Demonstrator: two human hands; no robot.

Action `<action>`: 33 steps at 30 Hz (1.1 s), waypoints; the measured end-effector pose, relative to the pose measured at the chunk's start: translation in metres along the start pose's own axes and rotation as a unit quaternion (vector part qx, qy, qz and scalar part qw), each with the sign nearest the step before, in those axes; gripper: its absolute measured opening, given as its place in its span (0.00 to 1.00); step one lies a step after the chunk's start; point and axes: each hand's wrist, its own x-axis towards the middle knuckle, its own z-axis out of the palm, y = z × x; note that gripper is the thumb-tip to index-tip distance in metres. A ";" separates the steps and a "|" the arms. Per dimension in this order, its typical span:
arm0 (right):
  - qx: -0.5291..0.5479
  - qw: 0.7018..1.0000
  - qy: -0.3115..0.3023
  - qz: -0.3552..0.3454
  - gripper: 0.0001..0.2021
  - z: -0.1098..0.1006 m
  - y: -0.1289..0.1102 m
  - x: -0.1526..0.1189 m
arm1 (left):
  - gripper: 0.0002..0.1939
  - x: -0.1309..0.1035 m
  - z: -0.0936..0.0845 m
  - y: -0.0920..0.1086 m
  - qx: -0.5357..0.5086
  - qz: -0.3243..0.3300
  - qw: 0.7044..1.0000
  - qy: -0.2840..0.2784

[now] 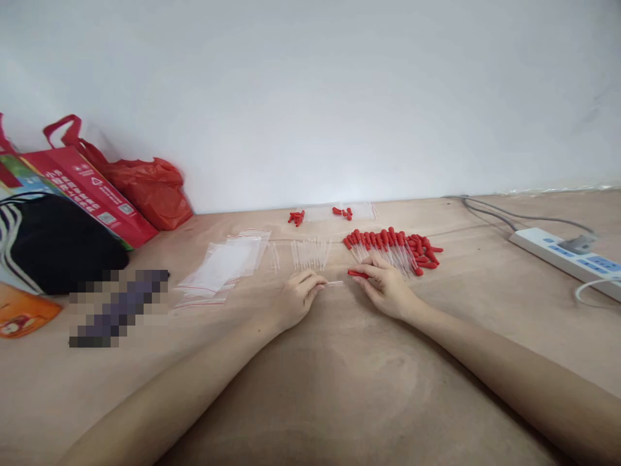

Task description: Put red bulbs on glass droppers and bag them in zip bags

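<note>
Left hand (299, 296) — tube (334, 283); right hand (387, 288) — bulb (358, 274)

Left hand (303, 299), frame centre, holding clear tube (334, 283). Right hand (388, 288), right of centre, holding red bulb (358, 274).

The printed red bag (116, 202) shows a recycling symbol (97, 181) and white characters (72, 191) too blurred to read.

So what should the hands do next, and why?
I'd line up the red cap in the right hand with the clear tube in the left hand, then gently bring them together. The tube's free end points toward the cap, but there's a gap between them, and the capped tubes nearby look like that pair joined.
</note>
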 end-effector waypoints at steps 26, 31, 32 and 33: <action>0.047 0.995 -0.022 -0.080 0.04 0.009 -0.006 -0.006 | 0.07 0.001 0.006 -0.005 0.005 0.108 0.992 0.070; 0.054 0.990 0.000 -0.129 0.05 0.009 -0.007 -0.007 | 0.06 0.002 0.007 -0.005 -0.008 0.150 0.984 0.099; 0.055 0.989 0.005 -0.139 0.06 0.009 -0.007 -0.007 | 0.07 0.002 0.007 -0.005 -0.010 0.157 0.983 0.099; 0.056 0.988 0.009 -0.146 0.06 0.009 -0.007 -0.007 | 0.07 0.002 0.007 -0.005 -0.010 0.162 0.982 0.096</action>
